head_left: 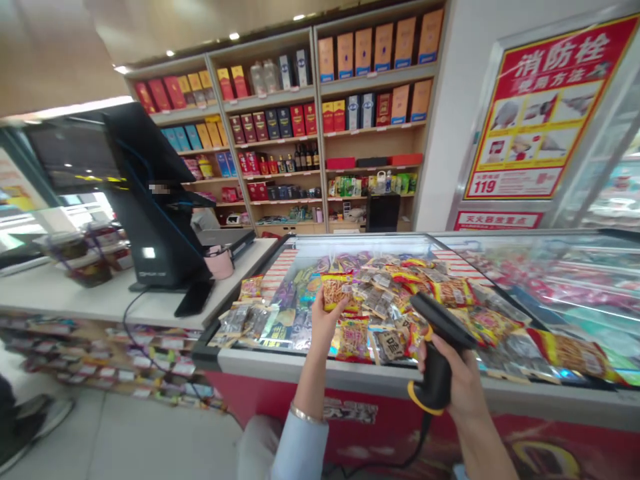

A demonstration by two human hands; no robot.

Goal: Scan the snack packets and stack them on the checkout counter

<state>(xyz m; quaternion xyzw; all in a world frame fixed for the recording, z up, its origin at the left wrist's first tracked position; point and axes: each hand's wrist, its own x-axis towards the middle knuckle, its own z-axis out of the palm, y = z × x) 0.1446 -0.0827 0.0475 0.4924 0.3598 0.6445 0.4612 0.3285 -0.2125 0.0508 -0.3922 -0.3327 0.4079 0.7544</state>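
My left hand [327, 319] grips a yellow and red snack packet [338, 291], thumb across its lower front, just above the glass top of a chest freezer [280, 363]. In my right hand [457, 373] is a black and yellow barcode scanner [436, 360], its head tilted up to the left and its cable hanging down. Many more snack packets lie spread on the glass around both hands, such as a yellow and red one [354, 337] below my left hand and a dark grey and beige one [389, 343] between the hands.
Left of the freezer, a counter [165, 308] carries a black checkout terminal [160, 213], a phone [195, 298], a pink cup [220, 263] and stacked plastic tubs [87, 270]. Behind stand shelves [320, 97] of boxes. A person's shoe [43, 427] shows at lower left.
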